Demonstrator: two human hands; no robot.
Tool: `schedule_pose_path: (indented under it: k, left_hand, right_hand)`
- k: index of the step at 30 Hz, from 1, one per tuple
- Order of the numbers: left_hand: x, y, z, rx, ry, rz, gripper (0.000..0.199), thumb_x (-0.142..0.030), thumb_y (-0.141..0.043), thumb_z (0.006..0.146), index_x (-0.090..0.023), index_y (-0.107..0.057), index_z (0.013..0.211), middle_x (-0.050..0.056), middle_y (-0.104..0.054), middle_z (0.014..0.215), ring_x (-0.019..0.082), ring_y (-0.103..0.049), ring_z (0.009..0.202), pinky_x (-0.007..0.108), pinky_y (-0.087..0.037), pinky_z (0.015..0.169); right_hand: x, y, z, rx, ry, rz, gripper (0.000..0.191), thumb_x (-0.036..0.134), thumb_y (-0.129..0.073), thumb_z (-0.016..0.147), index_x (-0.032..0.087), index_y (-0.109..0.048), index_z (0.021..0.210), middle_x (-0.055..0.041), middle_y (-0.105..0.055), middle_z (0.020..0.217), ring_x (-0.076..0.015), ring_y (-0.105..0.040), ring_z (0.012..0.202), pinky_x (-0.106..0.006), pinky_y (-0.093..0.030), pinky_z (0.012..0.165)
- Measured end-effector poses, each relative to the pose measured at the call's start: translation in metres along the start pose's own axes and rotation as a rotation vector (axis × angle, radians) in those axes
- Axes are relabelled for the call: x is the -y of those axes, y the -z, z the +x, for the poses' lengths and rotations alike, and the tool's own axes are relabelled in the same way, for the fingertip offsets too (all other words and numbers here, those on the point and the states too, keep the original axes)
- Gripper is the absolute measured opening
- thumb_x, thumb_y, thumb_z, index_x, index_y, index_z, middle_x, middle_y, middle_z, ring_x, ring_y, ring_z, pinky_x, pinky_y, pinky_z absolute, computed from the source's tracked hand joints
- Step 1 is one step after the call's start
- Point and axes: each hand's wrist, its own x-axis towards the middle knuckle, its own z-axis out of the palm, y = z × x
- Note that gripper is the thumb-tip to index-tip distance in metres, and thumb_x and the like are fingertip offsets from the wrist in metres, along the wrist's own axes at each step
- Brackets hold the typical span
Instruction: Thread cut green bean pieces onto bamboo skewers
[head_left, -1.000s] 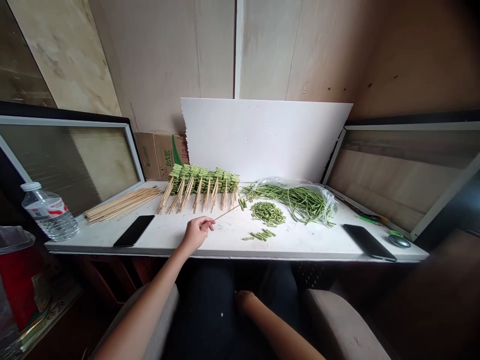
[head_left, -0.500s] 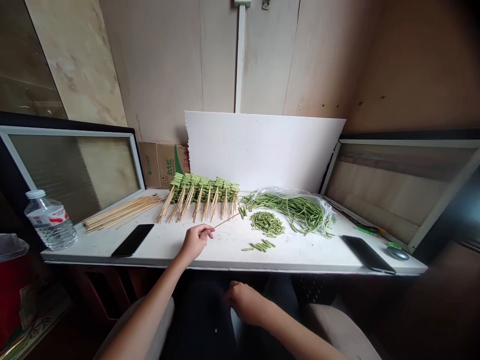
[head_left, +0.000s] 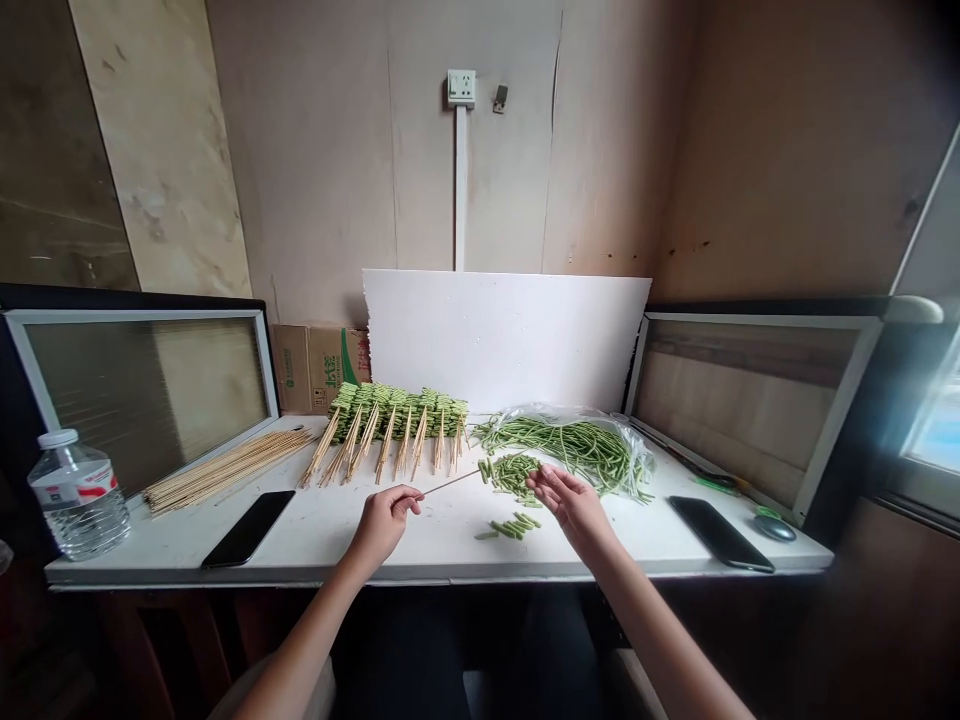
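Note:
My left hand [head_left: 388, 522] pinches the near end of a thin bamboo skewer [head_left: 450, 484], which points right over the table. Short cut green bean pieces [head_left: 485, 469] are threaded near its far tip. My right hand [head_left: 568, 500] is at the right edge of a pile of cut green bean pieces [head_left: 514, 470], its fingers stretched forward and slightly apart. I see nothing clearly held in it. Nearer the front lies a small group of bean pieces [head_left: 514, 526]. Behind, finished bean skewers [head_left: 397, 410] are stacked with their bare sticks towards me.
Long green beans [head_left: 570, 440] lie in a clear plastic bag at the back right. Loose bamboo skewers [head_left: 225, 470], a phone [head_left: 250, 528] and a water bottle [head_left: 79, 500] are on the left. Another phone [head_left: 718, 533] lies right. A white board [head_left: 502, 340] stands behind.
My right hand has risen from my lap to the cut bean pile. My left hand still holds the skewer. The view has tilted upward.

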Motion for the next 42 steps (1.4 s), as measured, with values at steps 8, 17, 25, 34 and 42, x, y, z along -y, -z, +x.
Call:
schedule_pose_path:
  k: [8,17,25,34,42]
  left_hand:
    - [-0.010,-0.005,0.003,0.035,-0.044,0.059,0.028,-0.028,-0.051,0.093,-0.018,-0.077,0.090,0.004,-0.076,0.075,0.020,-0.069,0.072,0.030,-0.052,0.075]
    - [-0.008,-0.012,0.014,0.068,-0.049,0.063,0.028,-0.025,-0.050,0.093,-0.019,-0.077,0.091,0.004,-0.076,0.076,0.021,-0.070,0.076,0.031,-0.052,0.079]
    - [0.000,-0.015,0.025,0.074,-0.040,0.105,0.029,-0.026,-0.050,0.094,-0.020,-0.078,0.091,0.004,-0.077,0.077,0.021,-0.071,0.077,0.031,-0.053,0.079]
    - [0.004,-0.014,0.028,0.069,-0.060,0.136,0.030,-0.023,-0.049,0.093,-0.019,-0.079,0.091,0.005,-0.076,0.076,0.021,-0.071,0.077,0.031,-0.052,0.079]
    - [0.004,-0.014,0.026,0.058,-0.078,0.162,0.030,-0.018,-0.049,0.091,-0.021,-0.079,0.089,0.003,-0.076,0.075,0.020,-0.070,0.075,0.030,-0.051,0.077]
  right_hand:
    - [-0.009,0.007,0.009,0.031,-0.014,0.162,0.039,0.043,-0.092,0.073,0.018,-0.078,0.100,-0.0119,-0.079,0.111,-0.0276,-0.073,0.114,-0.034,-0.059,0.103]
    - [-0.012,0.008,0.019,0.047,-0.058,0.145,0.040,0.044,-0.088,0.079,0.019,-0.077,0.107,-0.0122,-0.077,0.117,-0.0270,-0.072,0.114,-0.029,-0.065,0.089]
    - [-0.013,0.009,0.030,0.069,-0.031,0.081,0.039,0.046,-0.088,0.078,0.020,-0.080,0.105,-0.0103,-0.078,0.113,-0.0271,-0.074,0.111,-0.032,-0.064,0.089]
    - [-0.018,0.006,0.031,0.010,0.033,0.038,0.039,0.050,-0.088,0.075,0.020,-0.081,0.100,-0.0094,-0.079,0.109,-0.0273,-0.074,0.110,-0.030,-0.062,0.088]
    - [-0.019,0.001,0.026,-0.014,0.043,-0.025,0.042,0.054,-0.088,0.073,0.019,-0.081,0.095,-0.0129,-0.079,0.106,-0.0315,-0.073,0.109,-0.036,-0.061,0.084]
